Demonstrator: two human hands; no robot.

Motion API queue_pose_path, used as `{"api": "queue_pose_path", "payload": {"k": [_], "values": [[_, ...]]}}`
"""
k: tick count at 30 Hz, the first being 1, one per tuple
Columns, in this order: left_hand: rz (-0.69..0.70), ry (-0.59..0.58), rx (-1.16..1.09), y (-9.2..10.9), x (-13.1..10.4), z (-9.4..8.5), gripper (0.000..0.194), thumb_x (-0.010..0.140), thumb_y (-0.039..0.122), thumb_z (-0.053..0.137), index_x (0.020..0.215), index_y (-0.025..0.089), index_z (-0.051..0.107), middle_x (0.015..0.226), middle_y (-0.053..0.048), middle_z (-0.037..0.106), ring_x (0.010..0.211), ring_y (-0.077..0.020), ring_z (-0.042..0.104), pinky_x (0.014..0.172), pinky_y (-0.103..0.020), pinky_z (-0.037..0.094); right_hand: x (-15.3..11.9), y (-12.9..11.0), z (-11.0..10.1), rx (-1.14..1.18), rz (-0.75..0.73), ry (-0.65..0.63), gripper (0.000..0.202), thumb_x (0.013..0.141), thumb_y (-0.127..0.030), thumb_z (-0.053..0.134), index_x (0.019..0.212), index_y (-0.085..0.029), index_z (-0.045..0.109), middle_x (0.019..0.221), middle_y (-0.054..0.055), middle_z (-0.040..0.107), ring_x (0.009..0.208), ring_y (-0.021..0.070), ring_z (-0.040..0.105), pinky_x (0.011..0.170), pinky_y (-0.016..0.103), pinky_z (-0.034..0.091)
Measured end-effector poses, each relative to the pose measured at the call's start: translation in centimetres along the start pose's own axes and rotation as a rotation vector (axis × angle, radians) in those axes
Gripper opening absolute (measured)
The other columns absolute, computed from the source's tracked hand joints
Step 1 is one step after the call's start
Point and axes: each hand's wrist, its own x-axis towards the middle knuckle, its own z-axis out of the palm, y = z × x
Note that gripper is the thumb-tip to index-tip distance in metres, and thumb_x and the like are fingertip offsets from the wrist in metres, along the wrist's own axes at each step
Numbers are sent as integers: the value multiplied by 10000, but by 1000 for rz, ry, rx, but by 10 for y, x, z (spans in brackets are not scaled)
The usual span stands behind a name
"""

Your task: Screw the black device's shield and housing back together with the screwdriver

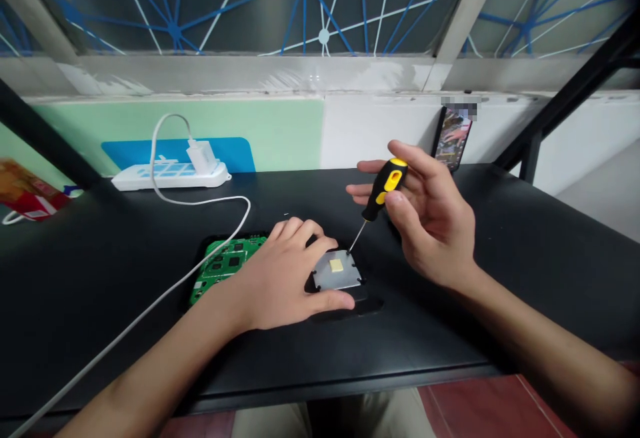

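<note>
The silver metal plate [325, 280] lies face up near the middle of the counter [410, 338], fixed to a dark housing, with a small cream-coloured square pad [336, 265] on its surface and dark screws at its corners. The left hand [287, 271] is laid palm down just left of the plate, its thumb stretched along the plate's near side and its index finger bent toward the far side; whether it clasps the housing or only presses on it, I cannot tell. The right hand [440, 218], to the right of the plate and raised above it, grasps a black-and-yellow screwdriver [383, 188] between thumb and index finger, the other fingers loosely extended. The screwdriver is tilted, its slim shaft running down to the screw at the plate's far right corner; the tip appears to meet the screw head.

Left of the plate, partly covered by the left hand and wrist, is a green circuit board [245, 251] with dark chips. A white cable [210, 200] passes left of the plate, rising to a white charger [201, 157] plugged into a power strip [135, 177] beyond the plate on the left. Beyond the plate on the right, a smartphone [453, 135] leans against the wall, its screen lit.
</note>
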Motion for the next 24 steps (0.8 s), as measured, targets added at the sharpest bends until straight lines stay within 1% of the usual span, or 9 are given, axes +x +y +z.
{"api": "queue_pose_path", "payload": {"k": [3,7,12,13,15,17,19,22,24], "values": [[-1,-25,23,-2,-4,-3,732,829,691,659,1359,200,540,1265,-114,558,1123,-332,506,978,-486,407,-1,-1,4,-31,7,32,441,958,-350,591,1386,-356,488,1259,63,644,1017,236,724,924,473,640],[-14,-70,35,-6,-10,-5,898,766,740,682,1441,190,467,1375,-143,526,1226,-373,488,1033,-520,387,0,7,10,-127,-49,134,444,919,-335,653,1341,-372,521,1182,61,624,928,232,716,856,480,652],[-14,-148,11,-8,-12,-5,978,728,731,720,1472,166,431,1396,-171,502,1253,-384,482,1058,-534,388,9,22,17,-257,-160,254,460,809,-350,780,1212,-378,561,1147,54,546,899,228,655,744,444,647],[-14,-153,8,-8,-12,-4,983,724,728,725,1474,167,428,1399,-174,496,1255,-385,477,1063,-541,386,11,24,18,-257,-163,255,449,812,-365,774,1205,-371,557,1146,54,536,876,222,651,724,442,645],[-15,-160,3,-8,-12,-4,993,716,726,733,1477,169,424,1412,-181,482,1267,-392,462,1074,-567,376,12,25,20,-203,-143,225,369,886,-384,682,1225,-363,538,1151,52,535,837,208,660,710,444,643],[-20,-167,-5,-9,-12,-3,1001,712,721,738,1480,162,423,1425,-190,470,1280,-403,447,1083,-590,364,11,24,21,-116,-132,177,307,971,-356,544,1275,-360,504,1177,50,563,835,199,685,731,447,641],[-23,-166,-15,-9,-13,-3,1003,709,719,741,1481,160,427,1427,-191,468,1286,-410,440,1089,-604,355,9,21,22,-67,-141,129,327,1007,-313,464,1331,-354,467,1215,50,595,864,196,705,778,448,636],[-20,-167,-21,-9,-13,-3,1001,711,730,731,1477,158,435,1419,-191,474,1279,-412,443,1090,-607,355,7,20,20,-116,-159,72,407,994,-287,497,1394,-324,433,1216,65,617,904,205,702,794,440,637],[-18,-177,-18,-9,-12,-3,1003,717,742,717,1478,153,434,1419,-194,472,1276,-410,443,1093,-604,354,7,23,18,-185,-197,88,464,955,-275,581,1399,-319,450,1171,69,613,902,213,684,752,425,638]]}}
